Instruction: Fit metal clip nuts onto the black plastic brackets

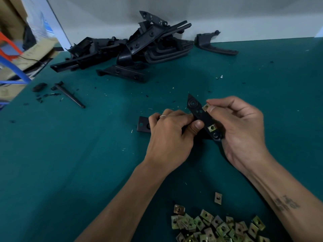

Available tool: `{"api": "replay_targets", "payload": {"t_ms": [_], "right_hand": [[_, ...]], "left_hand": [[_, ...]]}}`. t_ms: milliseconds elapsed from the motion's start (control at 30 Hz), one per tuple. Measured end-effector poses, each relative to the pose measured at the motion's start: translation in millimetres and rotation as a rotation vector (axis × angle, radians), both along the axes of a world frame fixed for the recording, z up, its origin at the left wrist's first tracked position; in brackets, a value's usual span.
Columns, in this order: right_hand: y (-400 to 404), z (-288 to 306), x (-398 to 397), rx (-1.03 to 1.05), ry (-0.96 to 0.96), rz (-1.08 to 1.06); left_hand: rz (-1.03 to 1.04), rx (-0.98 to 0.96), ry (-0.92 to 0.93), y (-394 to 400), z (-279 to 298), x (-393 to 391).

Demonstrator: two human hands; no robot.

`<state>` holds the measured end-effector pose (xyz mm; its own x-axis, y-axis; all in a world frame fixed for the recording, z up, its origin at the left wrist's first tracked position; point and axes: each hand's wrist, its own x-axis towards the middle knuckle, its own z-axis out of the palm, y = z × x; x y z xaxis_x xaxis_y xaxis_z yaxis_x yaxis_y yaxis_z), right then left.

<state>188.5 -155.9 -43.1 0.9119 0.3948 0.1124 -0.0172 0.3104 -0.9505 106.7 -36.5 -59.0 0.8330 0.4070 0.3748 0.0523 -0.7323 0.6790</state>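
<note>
— Lying nearest, below both wrists, a loose heap of clip nuts [218, 226] is seen: small folded squares of brassy, yellow-tinted metal, each pierced by a round hole. One stray clip nut [218, 198] is set apart, between the heap and the hands.

— And what is held above them?

— A flat, elongated black bracket [201, 116] of matte plastic, pointed at its far tip and marked there by a raised circular boss, is gripped over the green table mat [87, 163]. Its middle is clasped by the left hand [171, 135], fingers curled and thumb pressed against the near face; a thin ring is worn on one finger. A clip nut [206, 107] is pinched between thumb and forefinger of the right hand [243, 130] and is held at the bracket's right edge, just beyond the left thumb. A second fitted nut [212, 128] is seated lower on the same strip, nearer than the pinch.

— Anything behind the left hand?

— Another black piece [142, 124], with a hole, is partly hidden under the knuckles; whether it belongs to the same bracket cannot be told.

— Farther out?

— Left of the grip, a slim dark rod [70, 94] lies among black chips. Beyond, against the pale wall, a tangled pile of black brackets [132, 48] is stacked, angular and ribbed.
</note>
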Motion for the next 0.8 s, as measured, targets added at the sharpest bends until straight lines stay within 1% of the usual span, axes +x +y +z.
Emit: {"api": "replay_targets", "payload": {"t_ms": [67, 133, 367, 467, 567, 700, 800], "right_hand": [[0, 1, -1, 0.012, 0.046, 0.033], [0, 1, -2, 0.010, 0.052, 0.046], [0, -3, -8, -0.007, -0.111, -0.005], [0, -4, -10, 0.021, -0.158, 0.036], [-4, -3, -9, 0.041, -0.156, 0.109], [-4, -6, -6, 0.005, -0.170, 0.140], [-2, -9, -8, -0.080, -0.231, 0.108]], "left_hand": [[-0.005, -0.004, -0.001, 0, 0, 0], [-0.007, -0.007, 0.003, 0, 0, -1], [-0.002, -0.021, 0.009, 0, 2, -2], [-0.013, -0.033, 0.014, 1, 3, -3], [-0.016, -0.025, 0.041, 1, 3, -3], [-0.022, -0.023, 0.047, 2, 3, -4], [-0.025, -0.005, 0.056, 2, 3, -3]]}}
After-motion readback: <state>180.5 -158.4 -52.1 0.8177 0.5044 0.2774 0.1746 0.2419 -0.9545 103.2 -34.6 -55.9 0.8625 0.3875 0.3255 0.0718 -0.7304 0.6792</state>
